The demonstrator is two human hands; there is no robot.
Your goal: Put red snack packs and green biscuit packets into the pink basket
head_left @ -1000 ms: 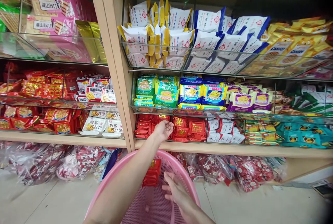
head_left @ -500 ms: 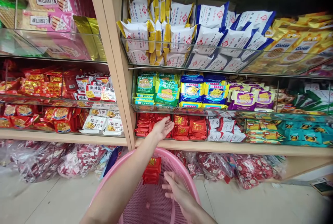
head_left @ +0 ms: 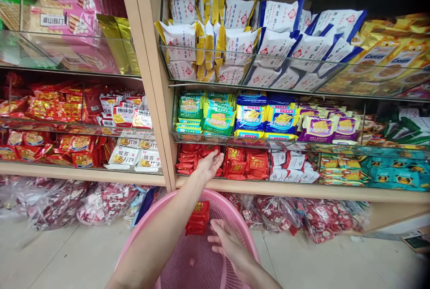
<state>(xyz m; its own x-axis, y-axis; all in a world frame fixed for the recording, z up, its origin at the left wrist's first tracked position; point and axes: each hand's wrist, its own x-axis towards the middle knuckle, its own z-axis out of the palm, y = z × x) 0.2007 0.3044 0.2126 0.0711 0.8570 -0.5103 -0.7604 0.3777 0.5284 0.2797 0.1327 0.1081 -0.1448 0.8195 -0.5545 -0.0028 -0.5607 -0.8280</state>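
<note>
My left hand (head_left: 210,165) reaches up to the lowest shelf, palm turned up and fingers loosely stretched. Nothing shows in it; it is at the red packets (head_left: 190,160) of the left compartment, and whether its fingertips touch them is unclear. More red packets (head_left: 236,164) with gold print lie just to its right. My right hand (head_left: 225,240) hovers over the pink basket (head_left: 240,217), open, fingers apart and holding nothing. Within that basket, a small stack of red packets (head_left: 197,218) lies by the far wall, partly behind my left forearm.
Green biscuit packets (head_left: 219,116) and blue ones (head_left: 250,116) fill the shelf above, behind a clear front strip. A wooden upright (head_left: 152,65) divides the shelving. Plastic bags of red packets (head_left: 329,217) lie on the tiled floor (head_left: 312,262) under the bottom board.
The view has shifted slightly, moving the shelves a little right in the picture. Both hands keep nearly the same places and poses; the basket's packets look unchanged.
</note>
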